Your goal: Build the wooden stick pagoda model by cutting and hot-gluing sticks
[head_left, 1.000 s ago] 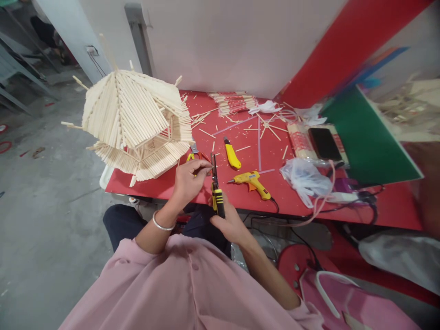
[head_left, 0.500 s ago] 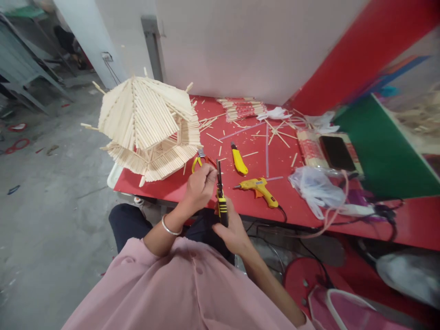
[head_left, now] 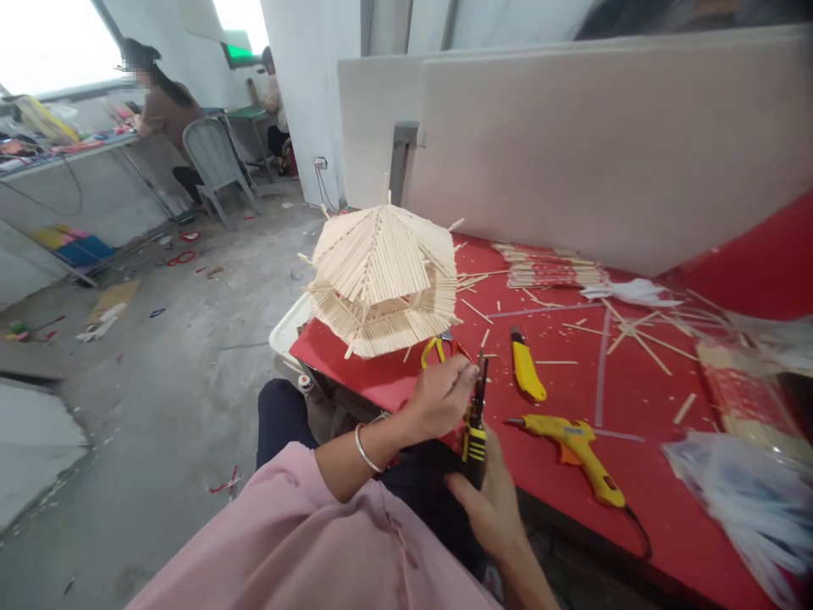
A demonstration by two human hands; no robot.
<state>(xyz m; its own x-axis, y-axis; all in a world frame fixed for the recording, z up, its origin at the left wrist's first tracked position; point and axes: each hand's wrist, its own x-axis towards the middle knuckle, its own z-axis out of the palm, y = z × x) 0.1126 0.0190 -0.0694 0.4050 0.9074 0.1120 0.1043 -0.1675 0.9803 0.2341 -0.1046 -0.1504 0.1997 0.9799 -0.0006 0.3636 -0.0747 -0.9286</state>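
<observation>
My right hand [head_left: 489, 500] grips the yellow-and-black handles of a pair of cutting pliers [head_left: 475, 428], jaws pointing up over the red table's [head_left: 635, 398] near edge. My left hand [head_left: 438, 396], a silver bangle on its wrist, pinches something small at the jaws; what it pinches is too small to make out. A model pavilion roof of wooden sticks [head_left: 384, 280] stands on the table's left corner, just beyond my left hand.
A yellow utility knife [head_left: 527, 373], a yellow glue gun [head_left: 575, 445] with its cord, orange-handled pliers [head_left: 438, 347], loose sticks, stick packs [head_left: 550, 267] and a plastic bag [head_left: 749, 491] lie on the table. A white partition backs it. Two people sit far left.
My head has turned left and up, so the room and seated people came into view and the table shifted right. Both hands keep the same grip at the pliers.
</observation>
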